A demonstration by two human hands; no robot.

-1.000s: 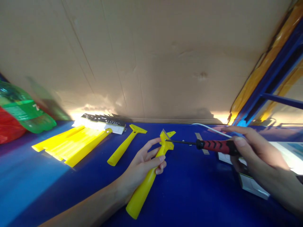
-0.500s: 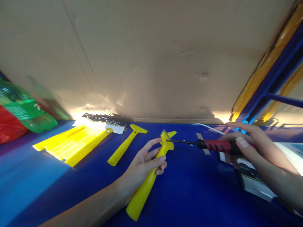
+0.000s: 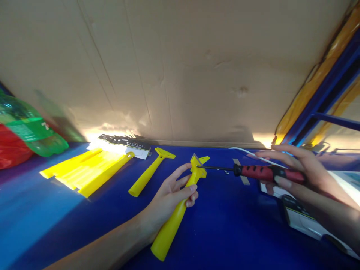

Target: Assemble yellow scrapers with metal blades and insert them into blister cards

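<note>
My left hand (image 3: pixel 176 191) is closed round the neck of a yellow scraper (image 3: pixel 173 227), its handle slanting down toward me. A metal blade edge shows at the scraper's head. From the right, my right hand (image 3: pixel 298 172) grips a screwdriver (image 3: pixel 257 172) with a red and black handle. The screwdriver lies nearly level, and its tip meets the side of the scraper's head. Whether a screw sits under the tip is too small to tell. Left of my left hand, another yellow scraper handle (image 3: pixel 146 175) lies on the blue table (image 3: pixel 225 225).
Several yellow scrapers (image 3: pixel 104 168) with black-and-white blade cards lie at the left. Behind them are a green bottle (image 3: pixel 36 131) and something red (image 3: pixel 12 146). A flat metal blade (image 3: pixel 243 176), small screws (image 3: pixel 226 172) and a white cable (image 3: pixel 247 151) lie right. Cardboard (image 3: pixel 168 67) stands behind.
My right hand's fingers have shifted round the screwdriver's handle, showing more of its red rear end. The tip stays at the scraper's head. My left hand and the scraper are nearly still.
</note>
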